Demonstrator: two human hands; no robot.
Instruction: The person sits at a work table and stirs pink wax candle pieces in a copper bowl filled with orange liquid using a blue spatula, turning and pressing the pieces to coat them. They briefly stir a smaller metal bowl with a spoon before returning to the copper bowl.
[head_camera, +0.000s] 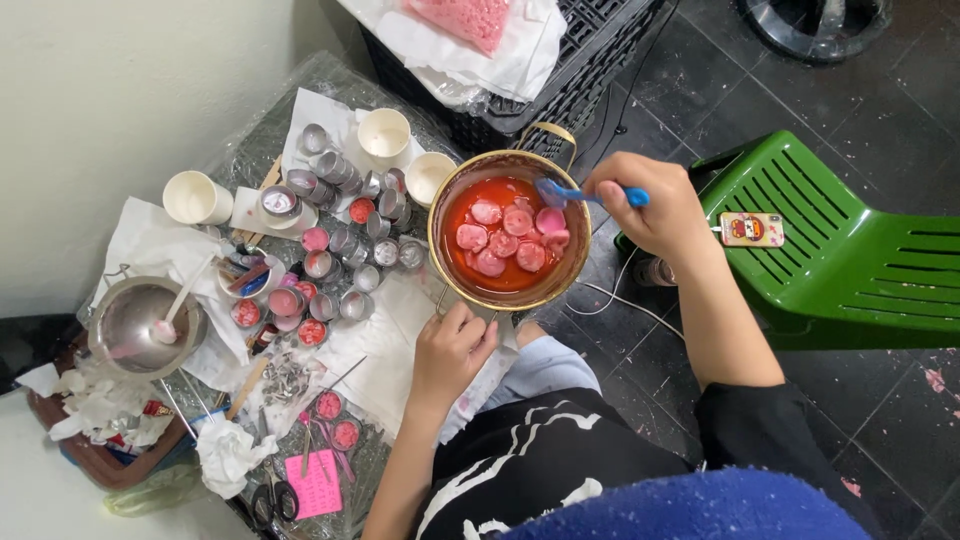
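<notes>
A brass-coloured pot (440, 255) holds red liquid with several pink wax discs (505, 240) floating in it. My right hand (650, 205) grips a blue spoon (585, 195) whose bowl dips into the pot at its far right rim. My left hand (452, 350) grips the pot's handle at the near rim, steadying it over the low table. Left of the pot lie several small metal cups (345, 250), some filled with pink or red wax, others bare.
White cups (195, 198) stand at the table's back. A steel pan with a spoon (140, 325) sits at the left. Scissors (275, 497), a pink card and crumpled tissue lie at the near edge. A green plastic chair (830, 240) carries a phone; a black crate (560, 80) is behind.
</notes>
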